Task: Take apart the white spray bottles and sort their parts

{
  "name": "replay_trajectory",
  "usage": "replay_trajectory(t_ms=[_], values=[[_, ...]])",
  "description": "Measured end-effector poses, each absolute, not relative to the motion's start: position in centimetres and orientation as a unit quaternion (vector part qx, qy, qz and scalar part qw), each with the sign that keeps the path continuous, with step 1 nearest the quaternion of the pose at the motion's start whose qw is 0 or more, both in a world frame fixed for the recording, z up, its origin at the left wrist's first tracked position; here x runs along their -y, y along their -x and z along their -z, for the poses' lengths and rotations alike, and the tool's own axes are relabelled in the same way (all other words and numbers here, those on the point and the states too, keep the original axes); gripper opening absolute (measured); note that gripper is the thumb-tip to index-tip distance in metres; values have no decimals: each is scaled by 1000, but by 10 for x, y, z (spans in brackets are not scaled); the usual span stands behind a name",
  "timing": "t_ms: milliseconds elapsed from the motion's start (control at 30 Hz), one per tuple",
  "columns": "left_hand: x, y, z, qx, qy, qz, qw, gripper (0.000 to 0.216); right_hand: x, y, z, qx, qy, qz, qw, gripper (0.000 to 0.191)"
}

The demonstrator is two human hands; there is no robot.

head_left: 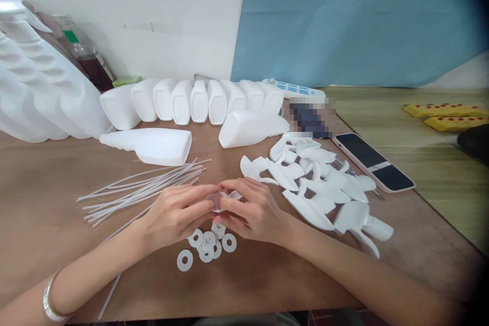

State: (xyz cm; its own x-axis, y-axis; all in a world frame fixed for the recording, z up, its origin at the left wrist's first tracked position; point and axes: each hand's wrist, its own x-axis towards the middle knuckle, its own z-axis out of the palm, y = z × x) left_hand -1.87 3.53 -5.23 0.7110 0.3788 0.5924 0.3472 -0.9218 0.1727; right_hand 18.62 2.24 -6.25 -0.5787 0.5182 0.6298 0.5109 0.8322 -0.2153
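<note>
My left hand (179,211) and my right hand (252,209) meet over the middle of the table. Between them, both sets of fingers pinch a small clear plastic piece (217,202), whose exact kind is partly hidden by the fingers. Just below my hands lie several flat white ring washers (185,260), some overlapping. A loose bundle of thin white tubes (130,196) lies beside my left hand, and one longer tube passes under my left forearm. To the right of my right hand is a pile of white trigger spray heads or their plastic covers (324,183).
White bottles (181,103) lie in a row along the wall, with two more bottles (164,145) in front. Assembled spray bottles (46,81) stand at the left by a bottle of dark liquid (93,66). A phone (374,162) and a power strip (298,90) are at the right.
</note>
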Motion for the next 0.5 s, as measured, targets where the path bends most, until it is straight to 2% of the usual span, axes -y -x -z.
replay_trajectory(t_ms=[167, 333, 500], values=[[-34, 17, 55, -210, -923, -322, -16, 11, -24, -185, 68, 882, 269, -60, 382, 12], [-31, 16, 52, -254, -911, -324, -31, 17, -24, -185, 72, 849, 286, -123, 428, 42], [-30, 14, 48, -253, -914, -316, -18, 17, -25, -185, 73, 858, 281, -75, 424, 45]])
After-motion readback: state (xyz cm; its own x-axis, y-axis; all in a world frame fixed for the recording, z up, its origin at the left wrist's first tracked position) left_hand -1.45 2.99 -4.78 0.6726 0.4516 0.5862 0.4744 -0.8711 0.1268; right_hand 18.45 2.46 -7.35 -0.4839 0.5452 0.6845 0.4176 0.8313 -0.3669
